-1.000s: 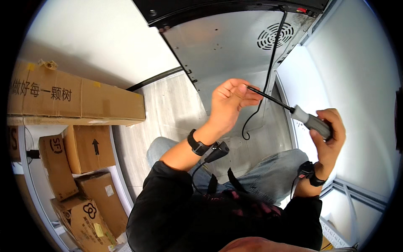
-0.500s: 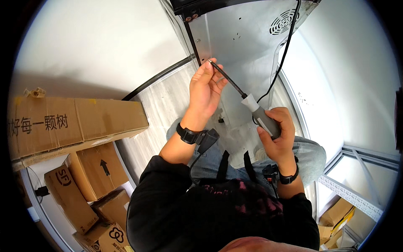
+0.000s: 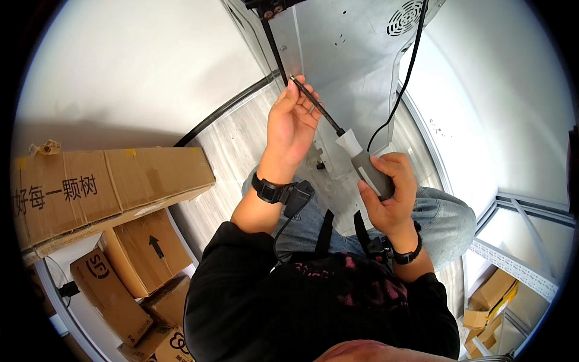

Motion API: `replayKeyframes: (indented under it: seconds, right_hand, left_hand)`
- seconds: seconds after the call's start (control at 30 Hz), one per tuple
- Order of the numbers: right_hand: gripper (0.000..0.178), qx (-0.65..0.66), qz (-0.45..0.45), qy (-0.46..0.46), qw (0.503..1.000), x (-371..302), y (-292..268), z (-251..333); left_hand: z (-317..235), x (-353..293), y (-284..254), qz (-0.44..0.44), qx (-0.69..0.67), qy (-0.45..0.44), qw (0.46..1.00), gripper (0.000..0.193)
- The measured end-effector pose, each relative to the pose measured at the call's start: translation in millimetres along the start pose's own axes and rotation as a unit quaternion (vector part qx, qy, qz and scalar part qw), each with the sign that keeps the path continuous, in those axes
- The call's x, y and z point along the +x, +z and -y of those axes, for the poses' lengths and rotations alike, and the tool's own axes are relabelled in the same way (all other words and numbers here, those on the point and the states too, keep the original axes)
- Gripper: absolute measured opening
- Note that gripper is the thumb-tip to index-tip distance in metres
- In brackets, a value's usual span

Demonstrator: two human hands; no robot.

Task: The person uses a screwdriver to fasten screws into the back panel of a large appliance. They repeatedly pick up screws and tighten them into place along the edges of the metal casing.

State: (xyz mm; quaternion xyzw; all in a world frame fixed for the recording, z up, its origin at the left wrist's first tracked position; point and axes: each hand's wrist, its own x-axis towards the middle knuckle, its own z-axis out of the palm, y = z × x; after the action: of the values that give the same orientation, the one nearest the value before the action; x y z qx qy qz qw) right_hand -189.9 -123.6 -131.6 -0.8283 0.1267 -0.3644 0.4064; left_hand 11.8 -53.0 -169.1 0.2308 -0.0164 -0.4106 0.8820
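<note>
A screwdriver with a grey-and-white handle and a long dark shaft slants up and left in front of me. My right hand is wrapped round its handle. Near the tip, the thumb and fingers of my left hand close on the shaft. Whether a small screw sits on that tip is too small to tell. Just beyond the tip stands a silver metal appliance panel with small holes and a round vent. The tip is close to the panel's lower left edge; contact cannot be made out.
A black cable hangs down the panel's right side. A long cardboard box and several smaller boxes are stacked at left. A metal shelf frame with boxes stands at right. My knees are bent beneath my arms.
Both hands and the screwdriver have shifted slightly up and to the left, bringing the tip nearer the panel's left edge. My hold on it looks the same.
</note>
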Motion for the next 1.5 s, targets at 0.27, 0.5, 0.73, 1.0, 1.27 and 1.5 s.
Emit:
replayKeyframes:
  seconds: [0.27, 0.5, 0.73, 1.0, 1.27, 1.5]
  right_hand:
    - [0.038, -0.068, -0.01, -0.017, 0.998, 4.7, 3.6, 18.6]
    - [0.05, -0.032, -0.007, 0.08, 0.996, -4.2, 0.6, 18.5]
    - [0.049, -0.105, -0.033, 0.008, 0.994, -9.1, 5.4, 20.1]
    - [0.043, -0.061, -0.066, 0.028, 0.996, -14.6, 10.4, 19.8]
    - [0.033, -0.125, -0.061, -0.111, 0.984, -4.6, 8.6, 21.4]
    - [0.032, 0.066, -0.123, 0.166, 0.976, -9.0, 12.9, 28.0]
  left_hand:
    - [-3.6, -2.9, -5.8, 0.007, 0.02, -0.018, 1.0, 0.02]
    - [-9.2, -9.6, 5.7, 0.056, 0.104, -0.009, 0.993, 0.019]
    - [-10.6, -8.9, 1.7, 0.017, 0.111, -0.009, 0.994, 0.02]
    - [-14.2, -20.2, 16.9, 0.062, 0.15, -0.039, 0.986, 0.023]
    - [-11.7, -14.0, -4.6, 0.039, 0.19, -0.016, 0.981, 0.025]
    - [-16.9, -20.0, 16.3, 0.068, 0.194, -0.052, 0.977, 0.023]
